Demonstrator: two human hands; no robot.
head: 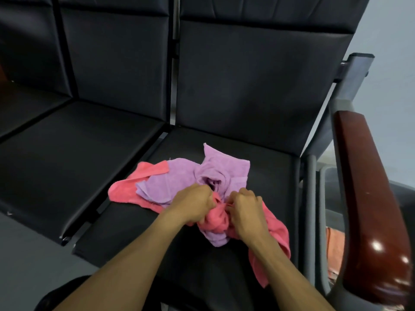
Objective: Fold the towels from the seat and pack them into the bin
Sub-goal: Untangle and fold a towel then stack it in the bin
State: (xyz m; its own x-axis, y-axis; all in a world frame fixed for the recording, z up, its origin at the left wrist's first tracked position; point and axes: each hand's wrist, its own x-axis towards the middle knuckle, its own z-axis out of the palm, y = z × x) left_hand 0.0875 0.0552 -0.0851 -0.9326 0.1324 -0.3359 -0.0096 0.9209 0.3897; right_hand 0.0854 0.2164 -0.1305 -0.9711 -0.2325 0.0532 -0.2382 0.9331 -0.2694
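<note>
A heap of crumpled towels lies on the black seat (258, 158) of the rightmost chair. A purple towel (179, 178) sits on top of the heap. A pink towel (128, 189) sticks out at the left and another pink part (278, 234) hangs toward the seat's front right. My left hand (193, 204) and my right hand (246, 209) are close together at the front of the heap, fingers curled, each gripping a bunch of pink towel cloth between them. No bin shows clearly.
A row of black padded seats (67, 149) runs to the left. A glossy red-brown wooden armrest (368, 198) on a grey metal frame stands at the right. Something orange (334, 243) lies low beyond the armrest, beside a dark rounded shape.
</note>
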